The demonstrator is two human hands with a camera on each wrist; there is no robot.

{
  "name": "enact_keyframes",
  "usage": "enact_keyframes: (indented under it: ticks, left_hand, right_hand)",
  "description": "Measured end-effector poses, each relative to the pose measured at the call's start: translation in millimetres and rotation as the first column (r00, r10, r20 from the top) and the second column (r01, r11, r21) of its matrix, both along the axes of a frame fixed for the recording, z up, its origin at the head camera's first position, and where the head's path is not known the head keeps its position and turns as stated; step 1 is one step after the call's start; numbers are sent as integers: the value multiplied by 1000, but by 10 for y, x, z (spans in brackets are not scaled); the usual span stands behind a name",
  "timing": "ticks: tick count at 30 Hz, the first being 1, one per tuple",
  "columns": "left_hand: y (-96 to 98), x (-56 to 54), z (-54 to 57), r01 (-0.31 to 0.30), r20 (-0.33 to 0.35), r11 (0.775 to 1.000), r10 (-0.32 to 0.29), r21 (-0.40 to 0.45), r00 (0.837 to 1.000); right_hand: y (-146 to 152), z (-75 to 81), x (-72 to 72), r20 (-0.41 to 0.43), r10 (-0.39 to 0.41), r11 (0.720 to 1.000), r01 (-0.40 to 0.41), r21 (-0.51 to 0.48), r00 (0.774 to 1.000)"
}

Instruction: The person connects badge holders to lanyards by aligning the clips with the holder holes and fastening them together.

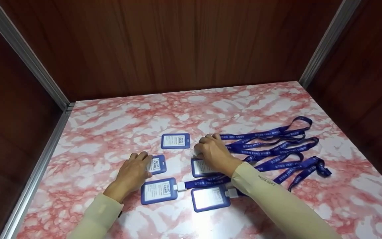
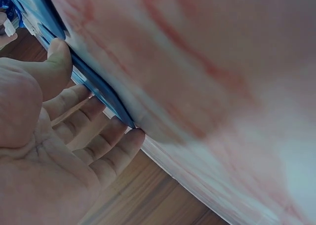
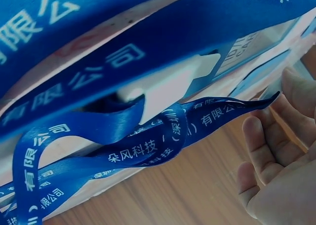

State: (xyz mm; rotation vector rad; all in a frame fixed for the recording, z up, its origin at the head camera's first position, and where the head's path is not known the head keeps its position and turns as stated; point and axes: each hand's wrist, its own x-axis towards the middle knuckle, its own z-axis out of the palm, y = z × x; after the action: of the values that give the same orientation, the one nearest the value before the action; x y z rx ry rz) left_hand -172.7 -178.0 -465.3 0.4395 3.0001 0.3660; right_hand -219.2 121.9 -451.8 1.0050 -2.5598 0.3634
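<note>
Blue plastic badge holder [image 1: 159, 165] lies on the table [image 1: 111, 126], edges held in the left hand's [image 1: 133, 171] loosely spread grip; the right hand [image 1: 216, 154] pinches a strap's [image 3: 222, 117] end. Holder: probably light, stiff, slick, best taken by its rim; strap: soft.

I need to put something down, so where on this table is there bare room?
The table is bare between the rear card holder and the back panel, and left of the left hand. It's crowded among the front card holders and where lanyards lie beside the right hand.
</note>
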Motion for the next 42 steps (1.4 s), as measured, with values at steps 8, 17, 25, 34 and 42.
enact_keyframes:
  ticks: [8, 17, 25, 34, 42]
  left_hand:
    - [-3, -4, 0, -3, -2, 1000, 3, 15, 1000]
    - [5, -20, 8, 2, 19, 1000, -3, 25, 1000]
    - [1, -27, 2, -13, 32, 1000, 13, 6, 999]
    - [-10, -24, 2, -4, 27, 1000, 4, 11, 1000]
    - [-7, -22, 0, -2, 20, 1000, 1, 21, 1000]
  right_hand:
    - [-47, 3, 15, 7, 13, 1000, -13, -10, 1000]
    - [-73, -12, 10, 9, 14, 1000, -14, 1, 1000]
    - [-121, -6, 15, 9, 23, 1000, -23, 4, 1000]
    - [-156, -31, 30, 21, 27, 1000, -27, 12, 999]
    - [-194, -42, 45, 35, 25, 1000, -25, 14, 999]
